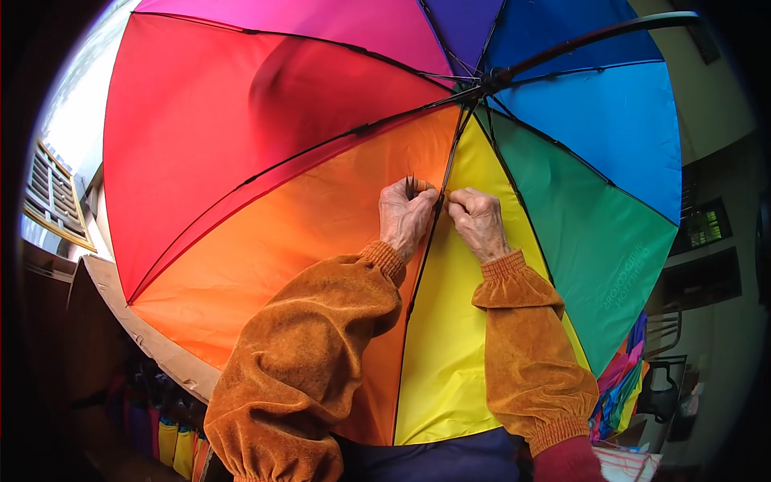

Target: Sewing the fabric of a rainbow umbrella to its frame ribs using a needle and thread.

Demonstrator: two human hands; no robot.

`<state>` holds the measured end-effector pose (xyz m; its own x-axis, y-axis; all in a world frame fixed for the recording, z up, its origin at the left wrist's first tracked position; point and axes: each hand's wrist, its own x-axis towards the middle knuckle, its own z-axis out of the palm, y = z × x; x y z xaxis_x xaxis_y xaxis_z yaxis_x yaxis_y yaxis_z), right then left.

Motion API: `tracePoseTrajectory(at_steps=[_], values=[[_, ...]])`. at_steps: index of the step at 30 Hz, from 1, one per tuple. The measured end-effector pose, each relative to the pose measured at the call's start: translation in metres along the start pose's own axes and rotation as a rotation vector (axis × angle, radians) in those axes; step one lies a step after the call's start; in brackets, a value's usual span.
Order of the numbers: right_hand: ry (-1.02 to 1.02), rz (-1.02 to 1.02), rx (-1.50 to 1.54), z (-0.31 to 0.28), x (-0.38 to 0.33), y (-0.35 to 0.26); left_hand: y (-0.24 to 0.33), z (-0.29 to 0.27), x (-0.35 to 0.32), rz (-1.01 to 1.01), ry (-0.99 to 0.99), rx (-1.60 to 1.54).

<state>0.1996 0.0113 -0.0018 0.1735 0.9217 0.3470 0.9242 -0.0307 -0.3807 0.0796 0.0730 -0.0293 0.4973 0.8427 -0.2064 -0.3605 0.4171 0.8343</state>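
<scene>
A large open umbrella with panels in many colours [313, 217] fills the view, its inside facing me. Its dark hub [479, 87] is at the upper right of centre, and a curved shaft [594, 42] leads off to the right. My left hand [407, 215] is closed over the orange panel, beside a thin black rib [423, 269]. From its fingers stick up two dark points of a small tool [410, 186], whose kind I cannot make out. Across the rib, over the yellow panel, my right hand [477, 221] is closed in a pinch. What its fingertips hold is hidden.
A brown cardboard-like edge [152, 341] runs beneath the umbrella at left. Folded colourful fabric [622, 377] hangs at lower right, near a black chair-like object [662, 394]. More coloured bundles [173, 442] are at lower left. A framed grille [56, 193] stands at far left.
</scene>
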Motion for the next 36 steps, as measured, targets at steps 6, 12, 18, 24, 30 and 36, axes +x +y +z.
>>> tracePoseTrajectory(at_steps=[6, 12, 18, 24, 30, 36], values=[[0.090, -0.128, -0.039, 0.006, 0.006, 0.008, 0.003, 0.003, 0.001, -0.011, -0.024, 0.024], [0.144, 0.043, 0.117, -0.001, 0.011, -0.004, -0.001, 0.010, -0.002, 0.029, -0.025, -0.126], [0.128, -0.144, -0.048, -0.002, 0.015, -0.021, -0.044, 0.000, 0.017, 0.284, -0.073, 0.136], [-0.095, -0.343, -0.202, -0.013, 0.012, -0.002, -0.040, 0.009, -0.010, 0.398, 0.078, 0.207], [0.418, -0.303, -0.097, -0.021, 0.027, -0.039, -0.035, 0.008, -0.002, 0.456, 0.056, 0.339], [0.088, 0.355, 0.833, -0.089, 0.058, -0.089, -0.013, 0.010, -0.006, 0.266, -0.054, 0.331]])
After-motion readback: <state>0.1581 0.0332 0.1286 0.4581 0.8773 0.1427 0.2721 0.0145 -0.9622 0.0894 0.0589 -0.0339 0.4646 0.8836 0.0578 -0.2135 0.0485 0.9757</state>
